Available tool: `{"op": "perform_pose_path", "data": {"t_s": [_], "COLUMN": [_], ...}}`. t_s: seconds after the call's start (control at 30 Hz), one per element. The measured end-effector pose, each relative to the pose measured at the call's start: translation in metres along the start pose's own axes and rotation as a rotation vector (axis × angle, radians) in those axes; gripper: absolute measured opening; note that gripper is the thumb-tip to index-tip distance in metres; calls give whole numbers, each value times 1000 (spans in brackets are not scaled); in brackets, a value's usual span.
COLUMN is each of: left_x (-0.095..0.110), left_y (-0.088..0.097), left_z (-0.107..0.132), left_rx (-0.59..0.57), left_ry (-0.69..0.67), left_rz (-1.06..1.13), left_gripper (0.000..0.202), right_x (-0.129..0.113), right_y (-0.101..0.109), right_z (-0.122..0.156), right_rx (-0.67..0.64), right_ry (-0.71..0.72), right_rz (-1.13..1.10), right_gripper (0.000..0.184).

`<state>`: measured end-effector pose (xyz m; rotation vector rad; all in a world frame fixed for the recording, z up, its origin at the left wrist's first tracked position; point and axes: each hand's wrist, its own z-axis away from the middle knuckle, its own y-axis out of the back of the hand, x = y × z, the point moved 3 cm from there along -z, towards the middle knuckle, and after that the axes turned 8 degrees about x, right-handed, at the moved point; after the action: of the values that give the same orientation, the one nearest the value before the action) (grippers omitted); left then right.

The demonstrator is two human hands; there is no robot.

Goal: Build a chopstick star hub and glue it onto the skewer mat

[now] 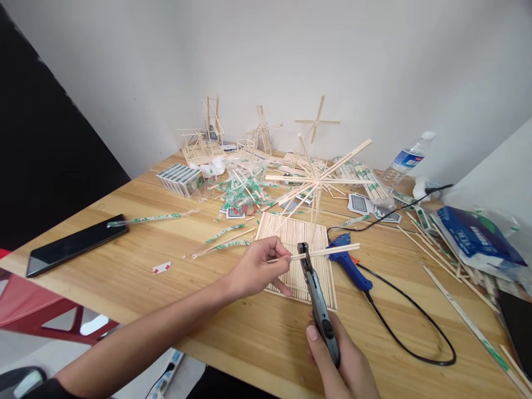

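Observation:
My left hand (257, 269) pinches a pair of wooden chopsticks (328, 251) and holds them level above a flat mat of glued chopsticks (286, 233). My right hand (344, 363) grips dark pliers (318, 299) by the handles. The pliers' jaws are closed around the chopsticks just right of my left fingers. Behind the mat stands a star-shaped chopstick frame (318, 180) with spokes pointing outward.
A blue glue gun (349, 266) with a black cord (411, 327) lies right of the mat. A phone (75, 244), wrapped chopsticks (241, 191), card decks (180, 178), a water bottle (405, 160), a blue packet (477, 235) and small stick models (208, 136) crowd the wooden table (166, 299).

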<state>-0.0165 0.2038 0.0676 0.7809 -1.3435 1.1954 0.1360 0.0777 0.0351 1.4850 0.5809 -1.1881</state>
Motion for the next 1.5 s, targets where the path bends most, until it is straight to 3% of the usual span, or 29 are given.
{"op": "perform_pose_path", "data": {"t_s": [0.43,0.67,0.9,1.03,1.27,1.5], "left_x": [-1,1,0,-1,-2,-4], "left_y": [-2,-2,-3,-3,-2,-2], "left_z": [0,2,1,1,0,0], "left_rx": [-66,-59,-60,-54,-10,-9], "left_ry": [38,42,38,33,34,30], "left_rz": [36,37,62,75,57,83], "left_gripper": [32,28,26,25,22,18], "right_x": [-1,-1,-4,-4,2,-10], "right_y": [4,3,1,2,4,4], "right_z": [1,0,2,-2,-17,-18], "right_rx": [40,8,58,113,76,159], "right_ry": [43,21,22,69,223,395], "right_rz": [33,-5,19,142,381,533], "right_gripper": [59,55,50,49,50,56]}}
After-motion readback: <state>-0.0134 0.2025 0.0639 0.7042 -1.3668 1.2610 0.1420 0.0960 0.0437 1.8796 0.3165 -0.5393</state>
